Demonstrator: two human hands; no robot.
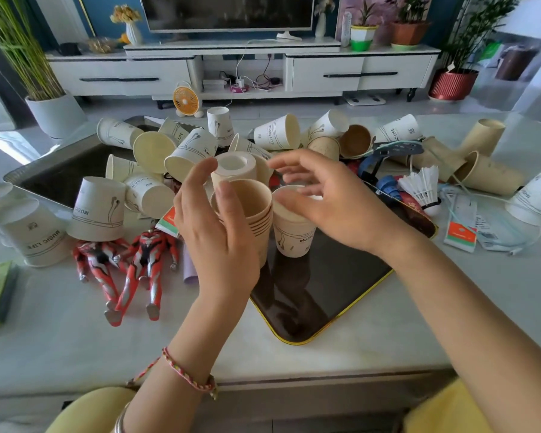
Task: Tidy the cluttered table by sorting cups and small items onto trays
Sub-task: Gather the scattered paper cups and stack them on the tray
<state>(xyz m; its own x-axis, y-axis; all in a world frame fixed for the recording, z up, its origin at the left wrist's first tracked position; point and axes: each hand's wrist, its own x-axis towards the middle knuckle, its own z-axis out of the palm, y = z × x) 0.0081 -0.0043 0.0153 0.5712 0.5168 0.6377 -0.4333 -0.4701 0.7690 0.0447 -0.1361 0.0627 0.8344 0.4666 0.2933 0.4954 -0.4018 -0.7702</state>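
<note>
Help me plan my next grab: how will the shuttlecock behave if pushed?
The shuttlecock looks very light, so a push would probably skid it. Its thin white feathers likely bend if squeezed. Its rounded base may let it roll.

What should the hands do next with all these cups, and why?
Probably the right hand should take the upside-down brown cup just behind the stack, turn it over and nest it in. The left hand holds that stack of brown cups, the right hand is open and close by, and that cup looks like a match.
</note>
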